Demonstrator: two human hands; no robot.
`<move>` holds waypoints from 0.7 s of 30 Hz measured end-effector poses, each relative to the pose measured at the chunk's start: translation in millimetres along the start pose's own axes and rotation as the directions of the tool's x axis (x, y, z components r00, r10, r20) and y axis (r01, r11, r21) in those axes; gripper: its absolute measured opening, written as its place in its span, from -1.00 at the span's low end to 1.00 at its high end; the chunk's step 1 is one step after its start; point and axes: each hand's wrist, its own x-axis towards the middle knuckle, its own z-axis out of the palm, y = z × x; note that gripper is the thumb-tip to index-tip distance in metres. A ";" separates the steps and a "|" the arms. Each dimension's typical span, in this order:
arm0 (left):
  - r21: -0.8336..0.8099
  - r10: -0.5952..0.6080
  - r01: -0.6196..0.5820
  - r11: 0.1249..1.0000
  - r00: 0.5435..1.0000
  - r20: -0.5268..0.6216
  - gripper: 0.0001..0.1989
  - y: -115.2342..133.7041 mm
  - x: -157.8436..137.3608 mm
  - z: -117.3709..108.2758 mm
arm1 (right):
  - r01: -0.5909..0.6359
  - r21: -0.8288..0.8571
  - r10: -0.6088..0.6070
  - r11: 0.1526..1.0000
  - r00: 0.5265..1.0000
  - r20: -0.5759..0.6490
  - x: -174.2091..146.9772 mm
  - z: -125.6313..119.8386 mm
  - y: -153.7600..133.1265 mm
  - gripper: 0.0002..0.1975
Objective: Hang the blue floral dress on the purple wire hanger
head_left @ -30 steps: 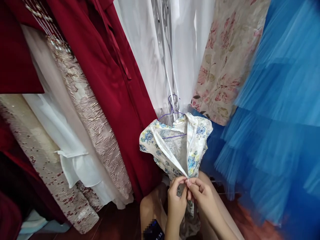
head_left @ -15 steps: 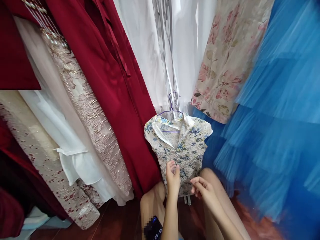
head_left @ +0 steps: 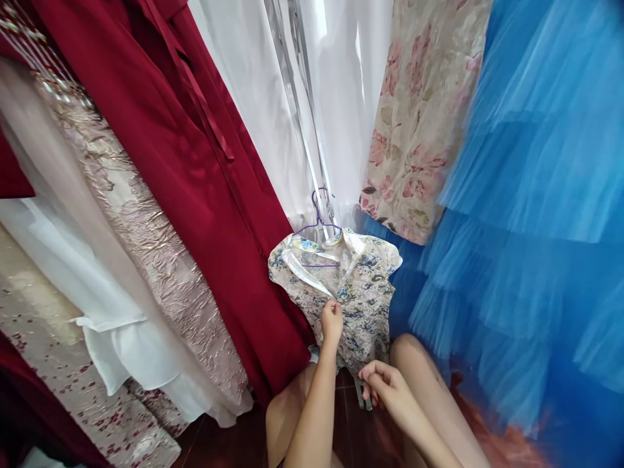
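Observation:
A short-sleeved floral blouse (head_left: 363, 315), cream with blue and yellow print and a pale open collar, hangs in front of me on a purple wire hanger (head_left: 318, 214). My left hand (head_left: 331, 322) pinches the front of the blouse just below the point of its neck opening. Lower and to the right, my right hand (head_left: 383, 382) is closed, thumb and fingers pressed together, near the blouse's hem. Whatever it holds, if anything, is too small to make out.
Dark red fabric (head_left: 195, 214) and several pale gowns hang at the left. Behind the blouse are a white drape (head_left: 341, 97) and a thin metal stand (head_left: 312, 140). A pink-flowered cloth (head_left: 409, 143) and a tiered blue tulle skirt (head_left: 517, 260) hang at the right. My knees flank the blouse.
My left hand has gone from fingers apart to a pinch on the blouse front, slightly higher up. My right hand stays closed, a little lower. The whole view has shifted somewhat.

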 end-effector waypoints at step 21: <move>0.004 0.072 -0.078 0.997 0.939 0.338 -0.72 107.9 -169.3 -108.3 | 0.159 0.079 -0.155 0.984 0.986 -0.063 -20.2 22.9 -41.0 -0.68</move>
